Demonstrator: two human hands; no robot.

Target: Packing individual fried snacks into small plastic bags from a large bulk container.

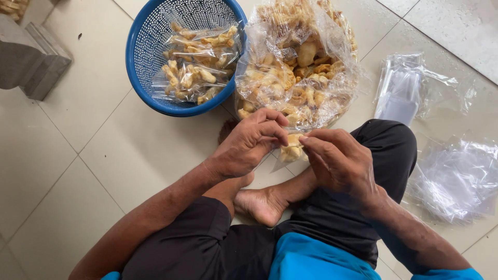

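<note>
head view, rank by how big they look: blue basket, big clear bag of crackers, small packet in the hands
1. Big clear bag of crackers and blue basket: they look alike in spread, and both are cut by the top edge, so unranked.
2. Small packet, pinched between left hand and right hand, is clearly smallest.

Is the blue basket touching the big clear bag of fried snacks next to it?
Touching. In the head view the big clear bag bulges against the right rim of the blue basket, its plastic overlapping the rim with no floor visible between them.

pale tiled floor (67,171), blue basket (136,62), big cracker bag (298,62), empty plastic bags (454,176)
</note>
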